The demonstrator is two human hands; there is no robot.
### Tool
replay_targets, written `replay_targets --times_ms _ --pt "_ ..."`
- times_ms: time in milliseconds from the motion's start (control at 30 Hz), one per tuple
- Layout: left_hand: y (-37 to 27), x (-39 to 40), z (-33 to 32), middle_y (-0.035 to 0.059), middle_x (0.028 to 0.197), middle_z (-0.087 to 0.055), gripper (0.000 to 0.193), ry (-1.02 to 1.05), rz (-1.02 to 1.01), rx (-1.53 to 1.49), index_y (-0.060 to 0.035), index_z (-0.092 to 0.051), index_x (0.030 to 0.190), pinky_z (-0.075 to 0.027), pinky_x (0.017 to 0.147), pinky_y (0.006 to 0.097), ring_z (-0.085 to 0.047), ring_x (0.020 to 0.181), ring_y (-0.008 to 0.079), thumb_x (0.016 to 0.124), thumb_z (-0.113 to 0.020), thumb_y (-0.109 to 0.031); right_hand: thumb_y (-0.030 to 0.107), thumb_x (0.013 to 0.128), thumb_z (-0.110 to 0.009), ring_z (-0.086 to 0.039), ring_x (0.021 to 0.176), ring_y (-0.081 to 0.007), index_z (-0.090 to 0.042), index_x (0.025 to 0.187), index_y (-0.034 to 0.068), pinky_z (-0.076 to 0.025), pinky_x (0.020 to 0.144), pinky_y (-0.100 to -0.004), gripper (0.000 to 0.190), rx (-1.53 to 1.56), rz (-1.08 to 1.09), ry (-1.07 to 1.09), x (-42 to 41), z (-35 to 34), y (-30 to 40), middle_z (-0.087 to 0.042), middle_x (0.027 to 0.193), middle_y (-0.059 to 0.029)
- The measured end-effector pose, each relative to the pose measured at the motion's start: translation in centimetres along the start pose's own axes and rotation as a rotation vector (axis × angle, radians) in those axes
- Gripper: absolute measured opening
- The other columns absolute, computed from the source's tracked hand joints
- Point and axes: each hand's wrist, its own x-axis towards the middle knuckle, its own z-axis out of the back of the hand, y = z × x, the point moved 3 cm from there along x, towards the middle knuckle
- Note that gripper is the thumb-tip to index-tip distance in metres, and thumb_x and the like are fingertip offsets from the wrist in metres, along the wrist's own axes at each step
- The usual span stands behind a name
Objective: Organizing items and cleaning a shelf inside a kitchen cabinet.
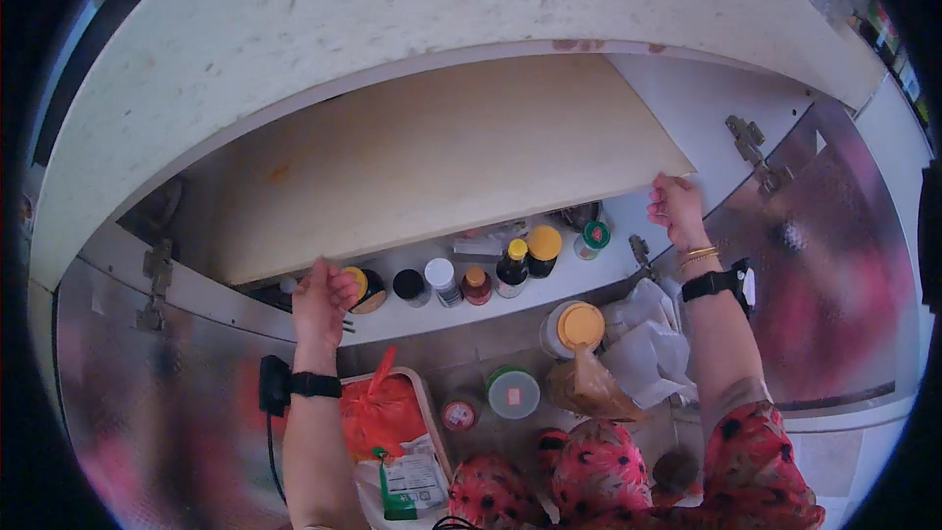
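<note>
A broad beige shelf board (441, 162) lies tilted inside an open cabinet under a pale countertop. My left hand (321, 294) grips its front edge near the left corner, fingers curled. At the right front corner, my right hand (675, 207) pinches the same board. Below it, on the white cabinet floor, stand several bottles and jars: a yellow-capped dark jar (544, 244), a yellow-capped bottle (513, 269), a brown-capped bottle (477, 285), a white-capped jar (443, 281), a black-capped jar (411, 287) and a green-lidded jar (592, 239). Another yellow-lidded jar (372, 293) is beside my left hand.
Both cabinet doors stand open, left (191, 383) and right (824, 272). On the tiled floor are a tray (430, 412) with a red plastic bag (383, 412), an orange-lidded container (580, 325), a green-rimmed tub (513, 391), a small red-lidded jar (460, 414) and white plastic bags (647, 353).
</note>
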Motion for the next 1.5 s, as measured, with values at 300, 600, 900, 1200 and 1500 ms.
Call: replay_targets --times_ms 300,600,900,1200,1500 --pt "0.4 0.1 -0.3 0.0104 0.07 -0.061 0.026 -0.139 0.129 -0.022 -0.004 -0.051 0.086 -0.05 0.056 0.0298 -0.06 0.059 0.019 0.088 -0.048 -0.03 0.021 0.085 -0.051 -0.057 0.069 -0.0138 -0.052 0.098 0.007 -0.049 0.06 -0.028 0.019 0.231 0.038 0.076 -0.1 -0.8 1.8 -0.058 0.082 -0.0045" --pt "1.0 -0.1 -0.3 0.013 0.076 -0.061 0.025 -0.132 0.119 -0.131 -0.0032 -0.05 0.086 -0.051 0.059 0.031 -0.061 0.068 0.0227 0.09 -0.044 -0.028 0.014 0.089 -0.044 -0.058 0.094 -0.0185 -0.047 0.114 0.007 -0.046 0.072 -0.0257 0.026 0.067 0.636 0.216 -4.9 -3.8 6.9 -0.051 0.116 -0.0063" --pt "1.4 0.9 -1.9 0.0135 0.076 -0.061 0.027 -0.17 0.122 -0.081 -0.0021 -0.05 0.084 -0.051 0.058 0.0295 -0.062 0.069 0.0226 0.09 -0.044 -0.028 0.01 0.084 -0.051 -0.055 0.078 -0.0159 -0.044 0.115 0.006 -0.048 0.069 -0.0275 0.032 0.186 0.215 -0.124 0.3 -0.2 1.3 -0.052 0.1 -0.0098" --pt "0.3 0.7 -1.8 0.0138 0.075 -0.062 0.03 -0.189 0.118 0.173 -0.0023 -0.051 0.086 -0.051 0.056 0.0269 -0.062 0.064 0.0212 0.088 -0.045 -0.031 0.006 0.082 -0.051 -0.056 0.065 -0.0165 -0.046 0.104 -0.001 -0.051 0.058 -0.0273 0.023 0.164 0.188 -0.094 2.9 2.0 -1.0 -0.055 0.087 -0.0105" --pt "0.0 -0.9 -1.7 0.0122 0.078 -0.063 0.039 -0.121 0.136 0.207 -0.0015 -0.053 0.095 -0.049 0.052 0.0257 -0.062 0.062 0.0185 0.087 -0.045 -0.039 0.009 0.08 -0.055 -0.05 0.094 -0.0246 -0.045 0.111 0.001 -0.045 0.079 -0.0346 0.033 -0.317 0.714 -0.323 -1.4 0.5 -0.5 -0.05 0.1 -0.0127"
